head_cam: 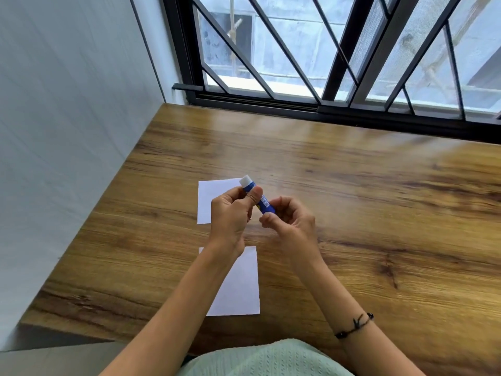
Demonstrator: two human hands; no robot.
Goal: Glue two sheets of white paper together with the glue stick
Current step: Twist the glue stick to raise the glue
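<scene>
A blue glue stick (262,202) with a white end pointing up and away is held above the table between both hands. My left hand (233,213) grips its upper barrel with the thumb on top. My right hand (290,223) pinches its lower end. One white sheet (208,196) lies on the table under and behind my left hand, partly hidden. A second white sheet (241,283) lies nearer me, partly covered by my left forearm. The two sheets are apart.
The wooden table (379,213) stretches to the right and back to a barred window (325,63). A white wall (67,131) runs along the table's left edge. A dark bracelet (355,324) sits on my right wrist.
</scene>
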